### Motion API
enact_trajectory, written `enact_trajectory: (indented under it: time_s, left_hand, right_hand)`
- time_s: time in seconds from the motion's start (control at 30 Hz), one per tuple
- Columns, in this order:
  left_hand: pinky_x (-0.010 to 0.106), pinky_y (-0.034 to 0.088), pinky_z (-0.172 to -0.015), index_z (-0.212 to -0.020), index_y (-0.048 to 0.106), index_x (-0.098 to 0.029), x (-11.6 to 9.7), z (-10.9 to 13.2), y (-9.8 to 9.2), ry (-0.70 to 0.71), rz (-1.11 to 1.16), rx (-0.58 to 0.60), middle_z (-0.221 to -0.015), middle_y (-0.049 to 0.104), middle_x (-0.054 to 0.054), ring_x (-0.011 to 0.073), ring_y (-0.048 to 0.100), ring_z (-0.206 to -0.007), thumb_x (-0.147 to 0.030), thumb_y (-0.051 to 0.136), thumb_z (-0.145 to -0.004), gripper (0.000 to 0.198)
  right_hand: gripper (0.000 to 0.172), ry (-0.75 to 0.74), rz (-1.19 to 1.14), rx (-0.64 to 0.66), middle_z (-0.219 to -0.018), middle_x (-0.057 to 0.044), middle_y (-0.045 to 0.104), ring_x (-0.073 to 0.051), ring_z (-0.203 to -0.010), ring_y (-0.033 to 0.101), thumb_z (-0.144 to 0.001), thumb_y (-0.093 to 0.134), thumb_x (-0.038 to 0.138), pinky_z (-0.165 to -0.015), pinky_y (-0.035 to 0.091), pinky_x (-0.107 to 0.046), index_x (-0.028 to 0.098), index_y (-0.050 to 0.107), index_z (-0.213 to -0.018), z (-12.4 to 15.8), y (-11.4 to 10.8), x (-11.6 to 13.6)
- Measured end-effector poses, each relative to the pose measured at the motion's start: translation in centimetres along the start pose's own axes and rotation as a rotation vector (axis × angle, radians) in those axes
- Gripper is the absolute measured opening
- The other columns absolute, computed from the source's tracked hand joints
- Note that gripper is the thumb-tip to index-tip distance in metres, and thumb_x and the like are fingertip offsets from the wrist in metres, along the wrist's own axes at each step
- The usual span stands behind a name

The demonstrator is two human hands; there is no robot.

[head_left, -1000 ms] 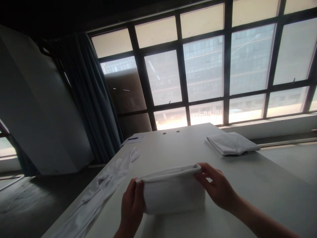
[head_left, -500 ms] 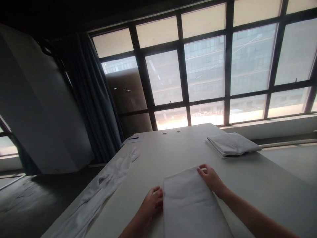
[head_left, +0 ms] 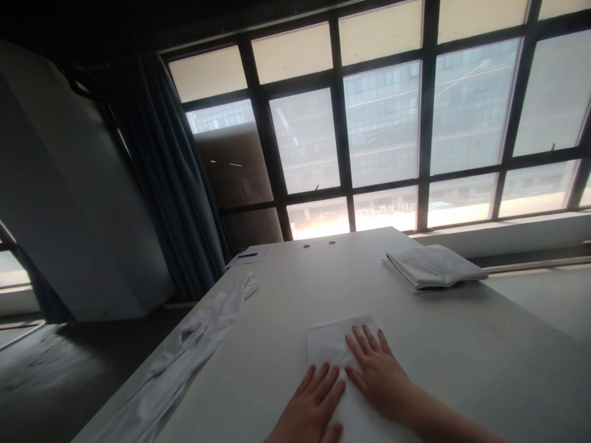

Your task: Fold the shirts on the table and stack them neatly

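Note:
A folded white cloth (head_left: 330, 338) lies flat on the white table (head_left: 295, 283) in front of me, its far edge visible and much of its middle covered by my hands. My left hand (head_left: 310, 406) rests palm down on its left part, fingers stretched forward. On the cloth's right side lies my right hand (head_left: 376, 369), also flat, with its fingers spread. The two hands are close together, and neither grips the fabric.
A stack of folded white cloth (head_left: 434, 267) sits near the table's right edge. Crumpled white fabric (head_left: 198, 344) runs along the left edge. At the far left corner are paper and a pen (head_left: 248, 255). A blue curtain (head_left: 170, 178) and windows stand beyond.
Both hands have moved from the cloth's side edges onto its top. The right hand has let go of the far right corner and opened flat; the left hand has spread out.

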State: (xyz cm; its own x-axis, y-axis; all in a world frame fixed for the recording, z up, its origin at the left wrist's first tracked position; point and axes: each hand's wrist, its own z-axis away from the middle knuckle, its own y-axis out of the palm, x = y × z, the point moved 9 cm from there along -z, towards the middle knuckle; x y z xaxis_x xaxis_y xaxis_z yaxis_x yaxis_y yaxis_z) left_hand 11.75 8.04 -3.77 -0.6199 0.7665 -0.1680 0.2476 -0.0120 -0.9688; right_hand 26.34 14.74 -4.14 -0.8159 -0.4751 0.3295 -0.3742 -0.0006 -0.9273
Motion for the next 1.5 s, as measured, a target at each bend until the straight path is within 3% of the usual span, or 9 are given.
enact_trajectory:
  time_s: [0.13,0.33,0.47,0.63,0.73,0.9,1.03,1.23,1.5]
  left_hand:
    - [0.057,0.031,-0.118,-0.162,0.006,-0.023,1.6,-0.1,1.8,-0.086,-0.011,0.087,-0.164,0.020,0.014,0.0370,0.025,-0.149,-0.063,0.052,-0.094,0.091]
    - [0.059,0.027,-0.120,-0.161,0.001,-0.024,2.3,0.7,1.2,-0.185,-0.044,0.071,-0.165,0.015,0.013,0.0365,0.021,-0.151,-0.066,0.055,-0.091,0.098]
    - [0.064,0.018,-0.120,-0.161,0.000,-0.029,2.3,1.4,1.2,-0.166,-0.063,0.104,-0.166,0.013,0.011,0.0372,0.021,-0.151,-0.069,0.052,-0.091,0.096]
    - [0.064,0.024,-0.116,-0.161,0.004,-0.034,4.0,1.6,4.1,-0.181,-0.079,0.191,-0.165,0.019,0.011,0.0385,0.030,-0.147,-0.052,0.056,-0.095,0.086]
    - [0.056,0.033,-0.113,-0.160,0.012,-0.039,4.2,1.3,5.0,-0.189,-0.109,0.172,-0.163,0.028,0.009,0.0360,0.039,-0.143,-0.037,0.060,-0.094,0.081]
    - [0.044,0.037,-0.110,-0.158,0.018,-0.041,3.3,1.2,3.3,-0.223,-0.196,0.071,-0.159,0.038,0.005,0.0295,0.052,-0.132,-0.031,0.058,-0.097,0.074]
    - [0.041,0.035,-0.110,-0.158,0.024,-0.036,3.4,1.6,0.8,-0.186,-0.129,0.074,-0.158,0.042,0.008,0.0314,0.051,-0.132,-0.065,0.065,-0.085,0.089]
    - [0.047,0.028,-0.111,-0.149,0.042,-0.040,5.4,2.4,-3.5,-0.257,-0.128,-0.023,-0.157,0.043,0.006,0.0341,0.040,-0.141,-0.072,0.059,-0.085,0.073]
    - [0.040,0.037,-0.097,-0.115,0.063,-0.033,2.0,0.4,-3.2,-0.212,-0.184,-0.077,-0.101,0.070,0.000,0.0227,0.060,-0.100,-0.032,0.068,-0.087,0.029]
  right_hand:
    - [0.062,-0.081,-0.035,0.027,-0.163,-0.013,0.025,-0.041,-0.151,0.017,-0.099,0.042,0.045,-0.120,0.010,-0.067,0.018,0.037,-0.155,0.9,1.3,1.8]
    - [0.069,-0.259,-0.130,0.080,-0.165,-0.011,0.022,-0.037,-0.152,0.015,-0.100,0.039,0.058,-0.121,0.010,-0.064,0.026,0.024,-0.159,2.0,0.5,3.8]
    - [0.063,-0.342,-0.109,0.172,-0.166,-0.003,0.021,-0.031,-0.153,0.013,-0.100,0.040,0.059,-0.122,0.011,-0.060,0.039,0.025,-0.157,0.6,-0.7,0.6]
    - [0.049,-0.093,0.125,0.050,-0.163,-0.004,0.030,-0.040,-0.151,0.014,-0.102,0.040,0.045,-0.114,0.004,-0.075,0.040,0.042,-0.150,-2.3,-2.9,-6.9]
    - [0.050,-0.035,0.252,-0.086,-0.161,-0.007,0.036,-0.039,-0.151,0.020,-0.097,0.044,0.027,-0.117,0.007,-0.070,0.031,0.050,-0.146,-1.9,-4.1,-6.2]
    - [0.055,-0.058,0.150,-0.140,-0.149,-0.015,0.052,-0.038,-0.132,0.051,-0.094,0.050,0.049,-0.108,0.038,-0.058,0.025,0.053,-0.143,1.0,0.3,0.4]
    - [0.078,-0.406,0.133,-0.130,-0.143,-0.017,0.058,-0.046,-0.129,0.051,-0.086,0.052,0.072,-0.107,0.034,-0.067,0.025,0.048,-0.148,3.0,3.6,5.6]
    - [0.069,-0.490,-0.063,0.129,-0.158,-0.010,0.041,-0.042,-0.145,0.032,-0.091,0.052,0.063,-0.114,0.023,-0.069,0.036,0.037,-0.153,3.2,-1.2,6.3]
    - [0.030,-0.234,-0.087,0.146,-0.139,-0.004,0.063,-0.039,-0.140,0.042,-0.089,0.056,0.055,-0.112,-0.002,-0.074,0.038,0.078,-0.101,1.1,-4.8,2.6]
